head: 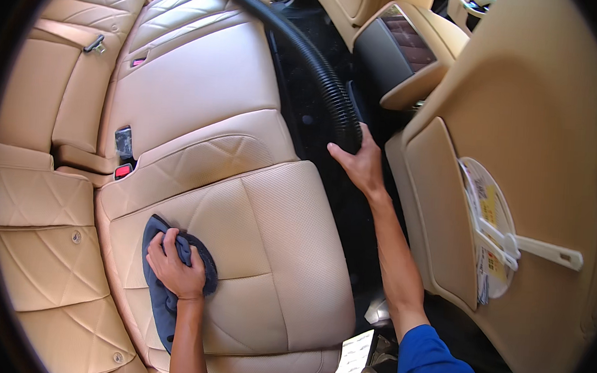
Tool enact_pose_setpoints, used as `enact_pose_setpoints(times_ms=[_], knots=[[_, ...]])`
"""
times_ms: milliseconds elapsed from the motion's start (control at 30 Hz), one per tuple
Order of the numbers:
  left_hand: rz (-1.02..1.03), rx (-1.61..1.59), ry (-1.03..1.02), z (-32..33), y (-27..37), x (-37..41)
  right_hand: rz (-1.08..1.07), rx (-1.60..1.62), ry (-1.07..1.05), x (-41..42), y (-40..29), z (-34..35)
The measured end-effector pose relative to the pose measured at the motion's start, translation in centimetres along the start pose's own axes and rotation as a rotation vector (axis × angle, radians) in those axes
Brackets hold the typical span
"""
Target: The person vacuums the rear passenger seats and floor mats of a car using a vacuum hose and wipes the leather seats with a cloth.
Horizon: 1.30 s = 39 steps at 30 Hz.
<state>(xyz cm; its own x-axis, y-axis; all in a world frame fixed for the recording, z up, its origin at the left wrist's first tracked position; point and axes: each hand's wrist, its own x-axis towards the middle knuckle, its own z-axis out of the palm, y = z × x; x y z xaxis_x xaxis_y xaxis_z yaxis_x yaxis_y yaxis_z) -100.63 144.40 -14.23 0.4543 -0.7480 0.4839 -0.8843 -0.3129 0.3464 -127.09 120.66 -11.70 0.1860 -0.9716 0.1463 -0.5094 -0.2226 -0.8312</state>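
Pressed onto the tan leather rear seat cushion [275, 236], my left hand [178, 271] grips a bunched dark blue-grey cloth [156, 290]. The cloth spreads flat below the fingers, and its fuzzy edge shows on the right. Over the dark footwell, my right hand [364, 165] holds a black ribbed vacuum hose [330, 83] near its lower visible end. From there the hose curves up and left across the footwell to the top edge of the view. Any nozzle on it is hidden in the dark.
A front seatback [547, 150] stands at right, its pocket holding papers and a white plastic fan [546, 250]. Behind the centre console [415, 45] lies the black floor [309, 95]. A red seat-belt buckle [123, 171] sits by the backrest, and a metal belt tongue [96, 45] hangs farther back.
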Motion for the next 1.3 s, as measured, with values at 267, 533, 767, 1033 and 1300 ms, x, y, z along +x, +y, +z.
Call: enact_pose_setpoints(times_ms=[267, 533, 767, 1033, 1300], knots=[[-0.01, 0.019, -0.02, 0.2, -0.8, 0.6, -0.416, -0.249, -0.118, -23.1, -20.0, -9.6], [-0.462, -0.849, -0.329, -8.8, 1.2, 3.6, -0.484, -0.25, -0.098, -43.0, -27.7, -12.2], [-0.403, -1.755, -0.364, -18.3, 4.1, -0.1, -0.254, -0.136, -0.175, -49.6, -23.6, -8.9], [-0.078, -2.024, -0.365, -19.4, 1.8, -1.1, 0.188, 0.095, 0.198, -50.2, -15.8, -1.5], [-0.531, -1.892, -0.549, -16.0, 6.8, -9.5, 1.12, 1.293, 0.734, -48.1, -6.8, -1.2]])
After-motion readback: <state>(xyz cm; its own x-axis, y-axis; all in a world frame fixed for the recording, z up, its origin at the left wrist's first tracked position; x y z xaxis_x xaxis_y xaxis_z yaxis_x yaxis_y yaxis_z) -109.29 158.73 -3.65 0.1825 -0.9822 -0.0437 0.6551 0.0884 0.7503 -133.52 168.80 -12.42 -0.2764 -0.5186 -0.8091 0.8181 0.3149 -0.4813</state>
